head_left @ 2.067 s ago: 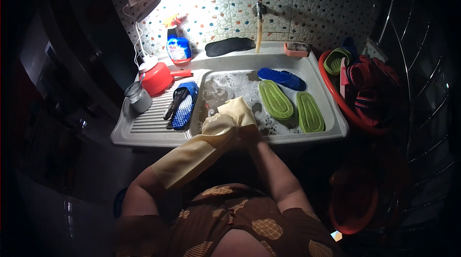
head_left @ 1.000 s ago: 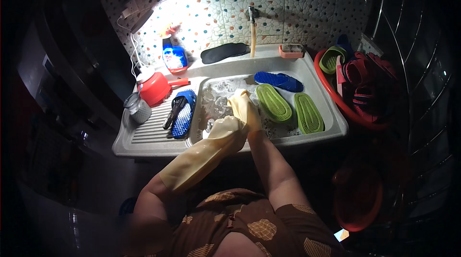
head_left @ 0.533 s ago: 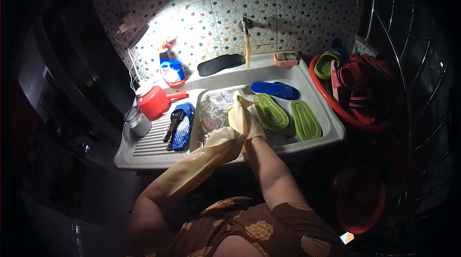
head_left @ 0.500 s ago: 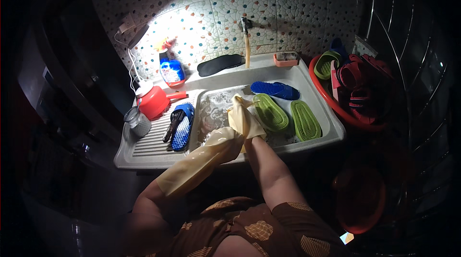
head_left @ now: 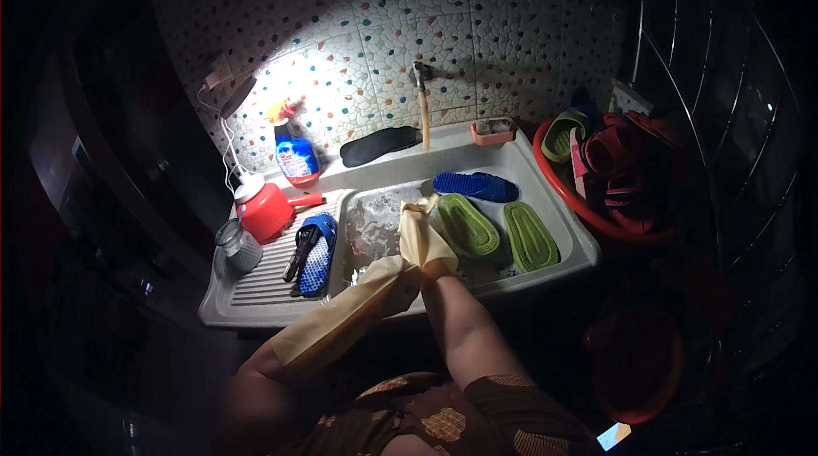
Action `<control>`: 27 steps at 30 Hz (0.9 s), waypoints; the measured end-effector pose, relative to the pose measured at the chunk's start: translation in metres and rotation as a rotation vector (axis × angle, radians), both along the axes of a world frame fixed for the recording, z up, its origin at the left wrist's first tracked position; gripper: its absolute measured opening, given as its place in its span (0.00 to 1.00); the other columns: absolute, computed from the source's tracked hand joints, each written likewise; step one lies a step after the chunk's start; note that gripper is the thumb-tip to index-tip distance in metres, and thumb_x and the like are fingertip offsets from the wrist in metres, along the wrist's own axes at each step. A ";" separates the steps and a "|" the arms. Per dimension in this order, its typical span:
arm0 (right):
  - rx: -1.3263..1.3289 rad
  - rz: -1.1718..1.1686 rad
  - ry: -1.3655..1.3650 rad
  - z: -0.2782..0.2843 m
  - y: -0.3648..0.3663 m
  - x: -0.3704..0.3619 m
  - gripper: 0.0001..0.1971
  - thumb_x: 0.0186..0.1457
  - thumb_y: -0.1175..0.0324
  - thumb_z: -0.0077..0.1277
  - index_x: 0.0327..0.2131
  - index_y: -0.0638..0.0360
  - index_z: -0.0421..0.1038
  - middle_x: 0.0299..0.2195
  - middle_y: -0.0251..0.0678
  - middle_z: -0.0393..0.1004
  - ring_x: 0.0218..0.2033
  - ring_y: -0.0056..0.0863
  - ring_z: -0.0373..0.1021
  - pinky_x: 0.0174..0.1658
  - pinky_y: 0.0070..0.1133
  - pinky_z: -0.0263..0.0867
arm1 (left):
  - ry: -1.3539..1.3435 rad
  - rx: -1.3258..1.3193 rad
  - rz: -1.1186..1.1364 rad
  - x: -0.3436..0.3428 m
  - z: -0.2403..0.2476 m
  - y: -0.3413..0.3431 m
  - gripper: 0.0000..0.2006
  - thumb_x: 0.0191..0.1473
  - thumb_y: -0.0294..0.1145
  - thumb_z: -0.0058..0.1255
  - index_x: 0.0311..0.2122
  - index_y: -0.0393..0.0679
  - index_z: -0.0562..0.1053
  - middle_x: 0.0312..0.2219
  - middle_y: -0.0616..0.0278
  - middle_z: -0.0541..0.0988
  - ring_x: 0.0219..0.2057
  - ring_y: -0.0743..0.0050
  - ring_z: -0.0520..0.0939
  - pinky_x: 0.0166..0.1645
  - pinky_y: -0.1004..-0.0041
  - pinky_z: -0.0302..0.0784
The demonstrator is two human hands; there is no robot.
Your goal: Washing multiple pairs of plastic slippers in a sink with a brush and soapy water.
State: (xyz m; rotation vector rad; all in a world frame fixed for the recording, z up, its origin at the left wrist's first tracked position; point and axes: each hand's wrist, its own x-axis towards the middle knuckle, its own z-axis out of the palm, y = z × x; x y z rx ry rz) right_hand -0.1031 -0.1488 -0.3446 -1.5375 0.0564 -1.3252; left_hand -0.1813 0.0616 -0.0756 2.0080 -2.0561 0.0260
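We see our left hand (head_left: 388, 273) in a long yellow rubber glove, meeting the right hand (head_left: 439, 264) over the front edge of the sink (head_left: 562, 239). The left hand's gloved fingers are clamped on a second yellow glove (head_left: 417, 230) that is partly pulled over the right hand; the right forearm is bare. The floppy finger end of that glove sticks up toward the basin, so we cannot tell how the right hand's fingers are set inside it.

In the basin, just beyond the hands, lie two green sandals (head_left: 498, 230) side by side, and a blue sandal (head_left: 475, 186) behind them near the tap (head_left: 422, 106). Soapy water (head_left: 371, 222) fills the left part of the basin.

On the ribbed drainboard to the left lie a blue sandal (head_left: 317, 254) and a black brush (head_left: 300, 251), touching. Behind them stand a red jug (head_left: 264, 209), a small grey cup (head_left: 239, 243) and a spray bottle (head_left: 294, 149). A black insole (head_left: 377, 145) rests on the back ledge, with a pink soap dish (head_left: 494, 128) on the right. A red tub (head_left: 596, 175) with more sandals sits right of the sink.
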 end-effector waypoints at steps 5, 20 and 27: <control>-0.100 -0.078 0.166 0.019 0.023 -0.001 0.13 0.56 0.56 0.45 0.38 0.53 0.72 0.33 0.37 0.75 0.33 0.38 0.73 0.36 0.27 0.69 | 0.013 0.102 0.020 0.003 0.003 0.011 0.05 0.49 0.30 0.47 0.28 0.47 0.75 0.22 0.52 0.76 0.25 0.45 0.78 0.30 0.54 0.71; -0.303 -0.513 0.674 0.117 0.042 -0.038 0.14 0.56 0.59 0.44 0.39 0.56 0.72 0.39 0.42 0.75 0.40 0.41 0.73 0.41 0.30 0.69 | -0.116 0.222 0.173 0.008 0.011 0.000 0.11 0.55 0.36 0.42 0.28 0.47 0.76 0.21 0.50 0.77 0.25 0.46 0.80 0.30 0.54 0.75; -0.257 -0.452 0.873 0.161 0.076 -0.055 0.15 0.58 0.61 0.39 0.43 0.53 0.70 0.44 0.45 0.74 0.48 0.36 0.71 0.47 0.27 0.67 | -0.267 0.382 0.483 0.031 -0.035 -0.006 0.10 0.46 0.40 0.50 0.24 0.47 0.77 0.23 0.54 0.80 0.27 0.54 0.83 0.33 0.58 0.77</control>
